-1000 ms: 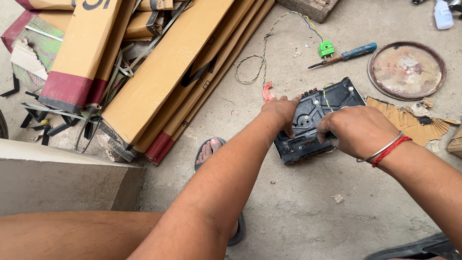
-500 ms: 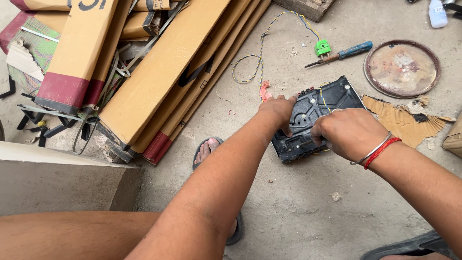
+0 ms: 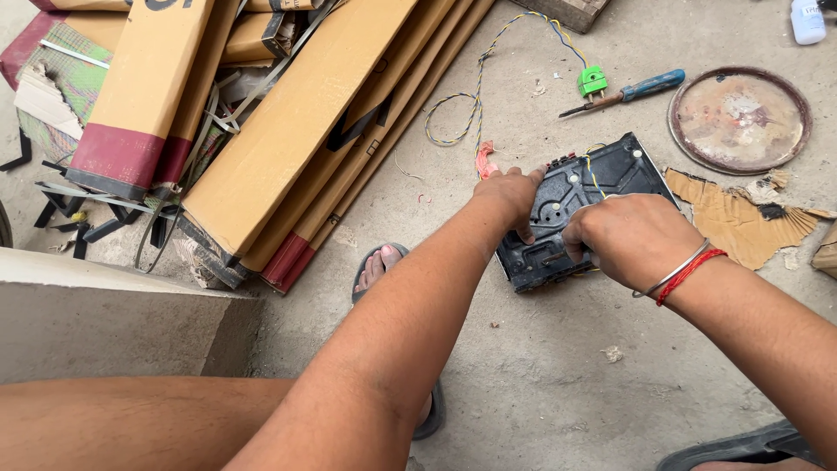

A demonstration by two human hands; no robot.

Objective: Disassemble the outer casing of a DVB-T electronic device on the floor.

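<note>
— Cardboard on the far left, is it?

— Yes. Long flat cardboard boxes (image 3: pixel 288 131) lie stacked on the concrete floor (image 3: pixel 540 392), with loose black strapping (image 3: pixel 96 209) at their lower ends. Just right of them a sandalled foot (image 3: pixel 377 266) shows beside the forearm.

— And the hands?

— The left hand (image 3: pixel 510 196) is half curled over the left edge of a black plastic tray-like panel (image 3: pixel 575 196), fingers pressing down on it. The right hand (image 3: pixel 632 240) is closed into a fist on the panel's near right part; it seems to pinch something small there, but I cannot tell what. A metal bangle and red thread (image 3: pixel 684 275) sit on that wrist.

— Where is the panel itself?

— Flat on the floor, centre right, tilted diagonally, a yellow wire running across its top.

— Beyond it?

— A twisted blue-and-yellow wire (image 3: pixel 475 96) loops up to a green plug (image 3: pixel 593 83). Just right of the plug lies a screwdriver with a blue handle (image 3: pixel 628 92). Further right, a rusty round metal lid (image 3: pixel 741 118), and below it torn cardboard scraps (image 3: pixel 741 222), close to the panel's right corner.
</note>
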